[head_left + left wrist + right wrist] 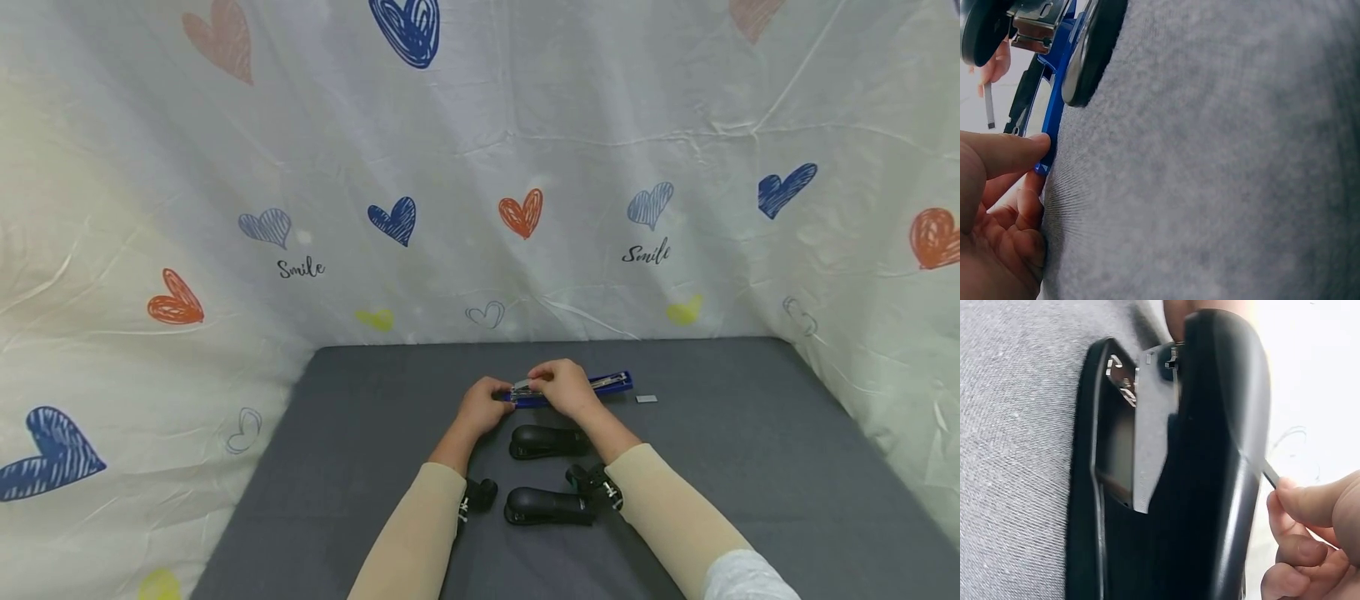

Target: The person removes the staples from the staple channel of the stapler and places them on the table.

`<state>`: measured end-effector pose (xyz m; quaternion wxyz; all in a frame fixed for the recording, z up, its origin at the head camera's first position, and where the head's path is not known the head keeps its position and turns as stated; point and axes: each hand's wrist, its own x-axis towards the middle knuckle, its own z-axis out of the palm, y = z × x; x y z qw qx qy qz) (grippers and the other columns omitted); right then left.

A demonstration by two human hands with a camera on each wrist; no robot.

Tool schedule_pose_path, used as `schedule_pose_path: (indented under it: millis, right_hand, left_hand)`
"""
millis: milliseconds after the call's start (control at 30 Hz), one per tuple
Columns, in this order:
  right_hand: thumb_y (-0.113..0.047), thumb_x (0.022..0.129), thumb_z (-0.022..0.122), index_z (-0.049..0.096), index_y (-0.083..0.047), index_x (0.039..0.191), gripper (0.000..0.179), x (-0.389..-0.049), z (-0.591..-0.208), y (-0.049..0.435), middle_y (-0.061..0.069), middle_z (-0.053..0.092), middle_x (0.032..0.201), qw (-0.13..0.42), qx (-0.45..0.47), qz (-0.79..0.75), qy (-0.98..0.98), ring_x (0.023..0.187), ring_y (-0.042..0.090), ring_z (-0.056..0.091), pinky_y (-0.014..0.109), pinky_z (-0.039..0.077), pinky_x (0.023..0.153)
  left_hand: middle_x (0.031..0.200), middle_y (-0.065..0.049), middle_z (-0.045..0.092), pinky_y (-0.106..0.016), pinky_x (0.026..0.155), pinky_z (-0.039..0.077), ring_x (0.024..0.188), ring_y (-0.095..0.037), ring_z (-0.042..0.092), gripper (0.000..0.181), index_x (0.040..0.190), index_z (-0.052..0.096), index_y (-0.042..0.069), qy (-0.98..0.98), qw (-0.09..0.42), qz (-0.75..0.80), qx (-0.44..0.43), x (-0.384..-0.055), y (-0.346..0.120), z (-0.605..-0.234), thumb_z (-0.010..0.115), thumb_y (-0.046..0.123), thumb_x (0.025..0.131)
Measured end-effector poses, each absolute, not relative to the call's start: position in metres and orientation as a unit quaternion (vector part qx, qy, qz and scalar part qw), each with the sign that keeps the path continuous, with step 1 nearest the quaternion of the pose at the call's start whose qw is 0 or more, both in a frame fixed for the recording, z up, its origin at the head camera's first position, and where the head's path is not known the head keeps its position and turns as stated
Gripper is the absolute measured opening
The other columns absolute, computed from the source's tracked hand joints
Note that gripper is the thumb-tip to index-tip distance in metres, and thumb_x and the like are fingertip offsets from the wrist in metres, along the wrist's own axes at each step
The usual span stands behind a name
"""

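A blue stapler (pixel 618 382) lies spread wide on the table, its long body running left to right. At its left end my left hand (pixel 482 407) grips it; in the left wrist view, thumb and fingers pinch the tip of the blue base (pixel 1054 119). My right hand (pixel 567 387) is over the stapler's middle and hides part of it. Between its thumb and fingertips it pinches a thin grey strip of staples (pixel 522 385), which the right wrist view shows as a narrow dark-edged strip (pixel 1270 473), partly behind a black stapler (pixel 1210 456).
Two black staplers, a farther one (pixel 547 442) and a nearer one (pixel 549 507), lie between my forearms. Another grey staple strip (pixel 646 398) rests right of the blue stapler. A white heart-printed cloth (pixel 450 275) hangs behind the grey tabletop (pixel 375 433).
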<state>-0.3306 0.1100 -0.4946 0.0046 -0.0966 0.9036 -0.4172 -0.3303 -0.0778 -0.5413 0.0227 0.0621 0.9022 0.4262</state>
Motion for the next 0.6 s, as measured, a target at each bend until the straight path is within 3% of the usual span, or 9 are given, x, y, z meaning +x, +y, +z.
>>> schedule_pose_path:
  millis: [600]
  right_hand:
    - [-0.013, 0.100, 0.068, 0.075, -0.002, 0.117, 0.021, -0.329, -0.488, 0.142, 0.012, 0.074, 0.110, -0.004, -0.070, -0.445, 0.893, 0.097, 0.028, 0.068, 0.045, 0.053, 0.081]
  left_hand:
    - [0.119, -0.009, 0.065, -0.048, 0.102, 0.045, 0.115, -0.030, 0.060, 0.028, 0.119, 0.077, 0.005, 0.906, 0.016, 0.419, 0.054, -0.331, -0.076, -0.544, 0.075, 0.007, 0.092]
